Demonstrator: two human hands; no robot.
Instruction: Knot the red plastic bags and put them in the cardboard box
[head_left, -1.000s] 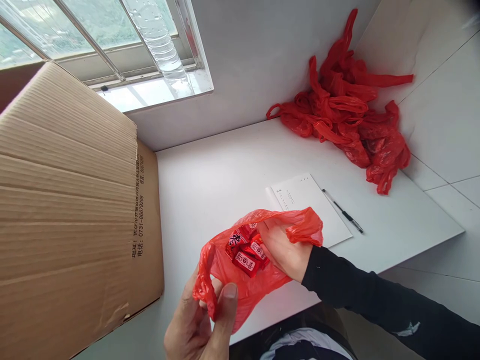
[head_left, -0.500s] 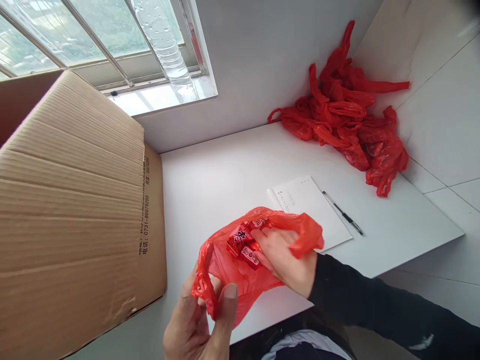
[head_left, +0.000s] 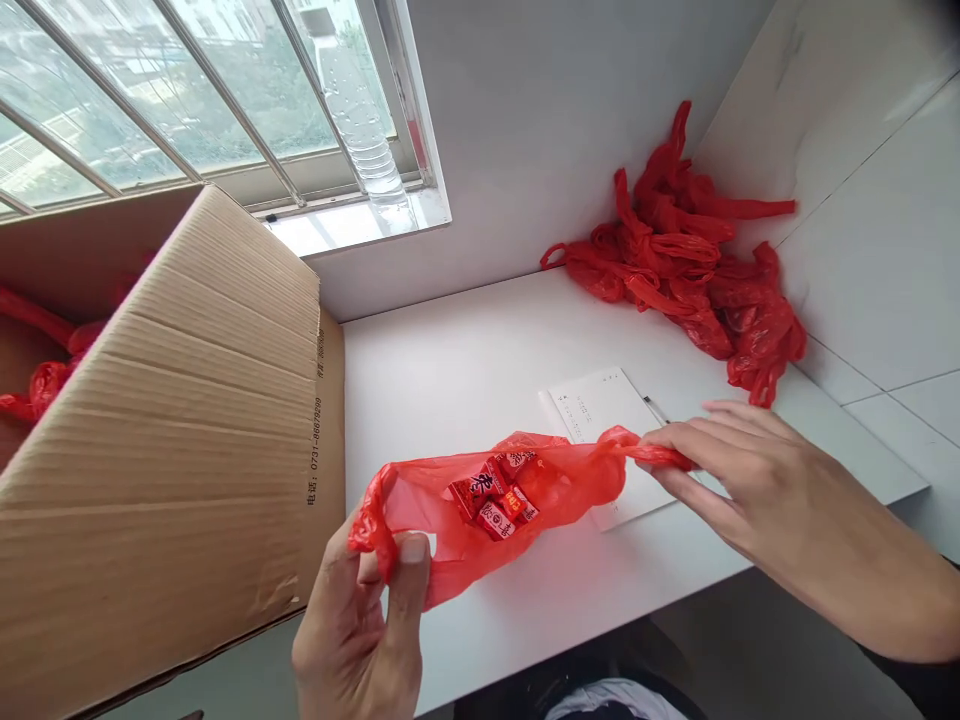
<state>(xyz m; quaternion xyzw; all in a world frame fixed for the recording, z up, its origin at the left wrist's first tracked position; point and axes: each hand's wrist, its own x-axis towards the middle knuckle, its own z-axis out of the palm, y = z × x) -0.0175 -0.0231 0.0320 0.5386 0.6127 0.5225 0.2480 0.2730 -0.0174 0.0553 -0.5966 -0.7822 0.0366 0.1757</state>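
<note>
A thin red plastic bag (head_left: 450, 575) is stretched between my two hands above the white tabletop. My left hand (head_left: 367, 610) grips one bunched handle between thumb and fingers. The opposite handle is pinched in my right hand (head_left: 735, 470), whose fingers are pressed together around it. Several small red candy packets (head_left: 495, 500) with printed characters lie in the bag, seen through its open mouth. Under the bag's right end is a white sheet of paper (head_left: 600, 400), partly covered.
At the left stands a large open cardboard box (head_left: 225, 400) with red bags (head_left: 49, 385) inside. A heap of red plastic bags (head_left: 690, 250) lies by the back wall. A pen (head_left: 656, 407) is half hidden behind my right hand. A clear bottle (head_left: 364, 130) stands on the windowsill.
My right hand has come out of the bag, moved right and taken hold of its right handle, pulling the bag wider. The view has shifted, showing more of the box's inside.
</note>
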